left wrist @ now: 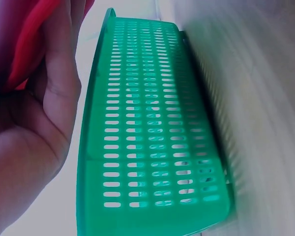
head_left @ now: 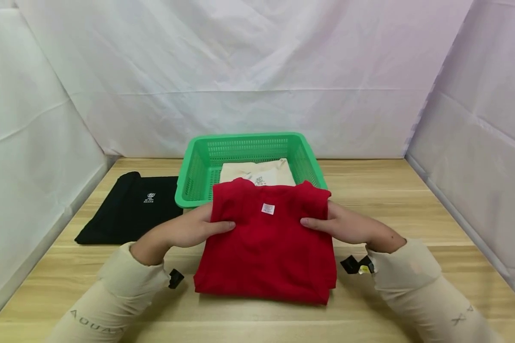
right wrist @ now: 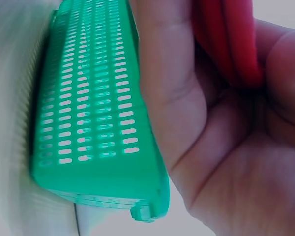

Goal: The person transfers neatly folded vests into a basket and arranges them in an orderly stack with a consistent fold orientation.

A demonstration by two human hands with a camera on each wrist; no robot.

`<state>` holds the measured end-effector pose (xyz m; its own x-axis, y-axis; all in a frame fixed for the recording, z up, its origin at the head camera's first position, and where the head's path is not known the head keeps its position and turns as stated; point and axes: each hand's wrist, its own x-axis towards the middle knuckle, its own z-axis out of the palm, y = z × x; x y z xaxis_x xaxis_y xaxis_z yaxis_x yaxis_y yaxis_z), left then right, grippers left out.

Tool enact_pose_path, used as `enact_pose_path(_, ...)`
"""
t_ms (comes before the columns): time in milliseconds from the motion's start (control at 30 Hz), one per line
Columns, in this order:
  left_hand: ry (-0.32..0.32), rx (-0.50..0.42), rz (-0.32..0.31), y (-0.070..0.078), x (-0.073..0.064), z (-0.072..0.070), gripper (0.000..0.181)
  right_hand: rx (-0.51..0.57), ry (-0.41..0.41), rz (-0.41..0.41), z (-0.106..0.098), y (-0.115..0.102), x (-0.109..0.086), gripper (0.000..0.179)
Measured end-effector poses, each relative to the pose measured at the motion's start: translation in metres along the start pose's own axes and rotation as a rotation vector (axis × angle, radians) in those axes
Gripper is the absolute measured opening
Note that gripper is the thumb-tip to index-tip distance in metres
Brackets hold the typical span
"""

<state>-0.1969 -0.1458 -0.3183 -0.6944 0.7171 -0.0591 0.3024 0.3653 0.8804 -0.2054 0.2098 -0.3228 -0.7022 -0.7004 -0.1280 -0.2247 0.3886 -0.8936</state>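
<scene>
A folded red shirt (head_left: pixel 268 252) with a small white neck label is held up by both hands in front of the green basket (head_left: pixel 182 183). My left hand (head_left: pixel 193 226) grips its left side, thumb on the front and the other fingers hidden behind the cloth. On the opposite side my right hand (head_left: pixel 347 224) holds it the same way. Both wrist views show red fabric (left wrist: pixel 27 39) between thumb and fingers, close to the perforated basket wall (right wrist: pixel 88 98). Inside the basket lies a folded cream garment (head_left: pixel 240 171) with dark print, partly covered by the red shirt in the head view.
A folded black garment (head_left: pixel 133 209) with a small white print lies on the wooden table (head_left: pixel 377 190), left of the basket. White sheeting (head_left: pixel 257 57) hangs behind the table and along both sides.
</scene>
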Motion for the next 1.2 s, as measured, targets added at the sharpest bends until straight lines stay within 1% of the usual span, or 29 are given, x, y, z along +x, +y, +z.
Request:
enact_pose_path(133,0.007,0.01,-0.023,0.004,0.002,-0.005,0.04,-0.023,0.011,-0.012,-0.005,-0.005,0.004,0.039)
enact_pose_path(300,0.028,0.03,-0.016,0.009,0.006,-0.011,0.04,-0.04,0.031,-0.032,-0.012,-0.012,0.01,0.04)
enact_pose_path(467,0.066,0.03,0.012,0.013,0.017,-0.018,0.038,-0.043,0.063,0.0,-0.021,-0.019,0.014,0.041)
enact_pose_path(567,0.107,0.017,0.042,0.016,0.024,-0.024,0.04,-0.043,0.086,0.038,-0.028,-0.025,0.017,0.043)
enact_pose_path(667,0.158,-0.009,0.048,0.02,0.029,-0.031,0.043,-0.035,0.114,0.064,-0.037,-0.032,0.02,0.044)
enact_pose_path(767,0.21,-0.03,0.029,0.024,0.032,-0.038,0.044,-0.029,0.149,0.075,-0.046,-0.039,0.025,0.044)
enact_pose_path(833,0.234,-0.024,0.021,0.026,0.034,-0.044,0.044,-0.016,0.159,0.066,-0.051,-0.043,0.029,0.045)
enact_pose_path(1000,0.293,-0.011,0.005,0.031,0.038,-0.06,0.046,0.011,0.218,0.046,-0.064,-0.048,0.043,0.047)
enact_pose_path(1133,0.327,-0.019,-0.028,0.036,0.04,-0.073,0.044,0.019,0.252,0.056,-0.069,-0.05,0.056,0.048)
enact_pose_path(1200,0.33,-0.02,-0.046,0.037,0.041,-0.078,0.042,0.021,0.265,0.061,-0.07,-0.05,0.062,0.048)
